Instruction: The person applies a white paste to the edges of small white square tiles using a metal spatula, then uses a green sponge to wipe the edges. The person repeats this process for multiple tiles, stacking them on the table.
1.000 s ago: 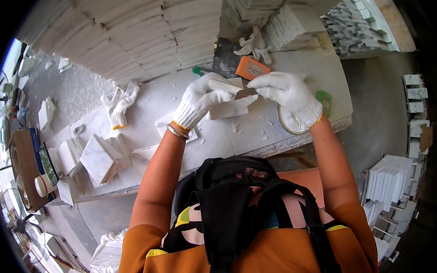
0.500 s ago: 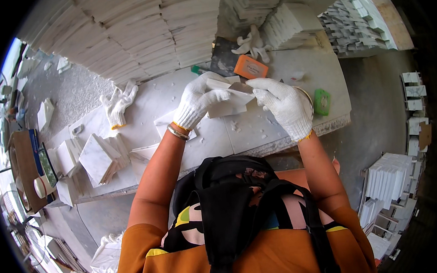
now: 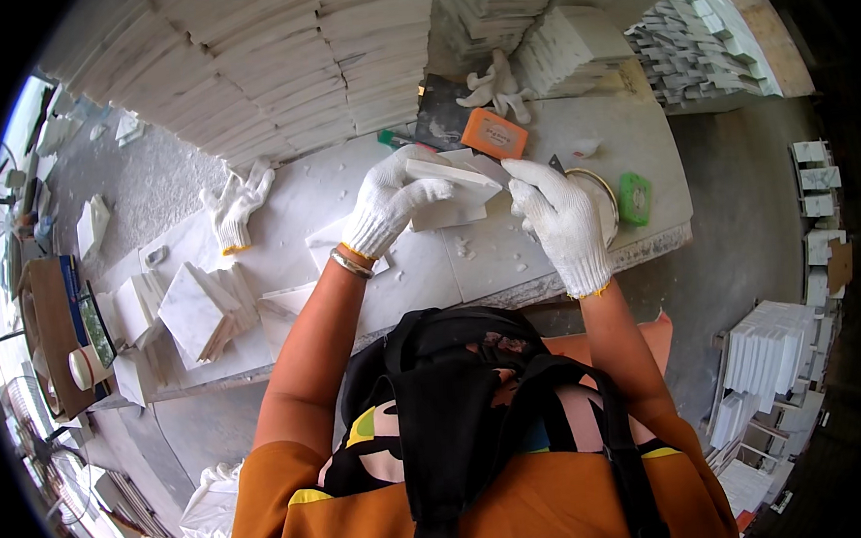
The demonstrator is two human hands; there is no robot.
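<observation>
My left hand (image 3: 387,205), in a white knitted glove, grips a thin white marble tile (image 3: 456,176) by its left end, thumb in front. The tile tilts with its narrow edge toward me, above other white pieces (image 3: 452,211) on the marble worktop. Close to the tile's right end, apart from it, is my gloved right hand (image 3: 561,224). Its index finger points left and the other fingers curl in; what they hold, if anything, is hidden. A small dark pointed thing (image 3: 555,165) shows behind its knuckles, and a gold-coloured ring (image 3: 598,182) lies just right of it.
An orange box (image 3: 494,134) and a spare glove (image 3: 498,87) lie behind my hands, a green block (image 3: 634,199) to the right. Tall tile stacks (image 3: 261,72) wall the back. Another glove (image 3: 236,207) and leaning tiles (image 3: 201,308) sit left. White chips litter the worktop.
The tile in my left hand has turned so that its narrow edge faces me. My right hand has drawn slightly back from the tile, uncovering more of the gold-coloured ring.
</observation>
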